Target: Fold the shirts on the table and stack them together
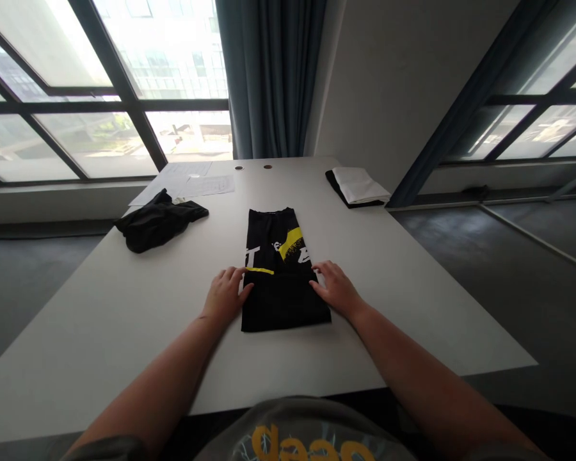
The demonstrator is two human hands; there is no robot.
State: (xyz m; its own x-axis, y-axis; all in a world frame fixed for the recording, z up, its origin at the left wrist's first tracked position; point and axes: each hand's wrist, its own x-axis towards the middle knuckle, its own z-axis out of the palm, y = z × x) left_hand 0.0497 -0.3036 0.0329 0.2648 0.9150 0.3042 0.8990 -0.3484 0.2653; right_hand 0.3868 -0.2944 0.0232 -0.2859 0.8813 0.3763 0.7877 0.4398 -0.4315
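Observation:
A black T-shirt [288, 301] with white and yellow print lies folded into a narrow strip on the white table, its near part doubled over as a plain black flap. At the left end of the flap's upper edge, my left hand [224, 293] grips the cloth, thumb over the flap and fingers at the side. My right hand [338, 289] has the opposite edge in the same way, with its thumb and fingertips on the cloth. Parts of the fingertips are hard to make out against the black fabric.
A crumpled black garment [160, 221] lies to the left on the table [403, 307]. Behind it are printed paper sheets [206, 186]. At the far right, a folded white cloth [360, 184] rests on a black one [338, 190]. A blue curtain [273, 77] hangs beyond the table.

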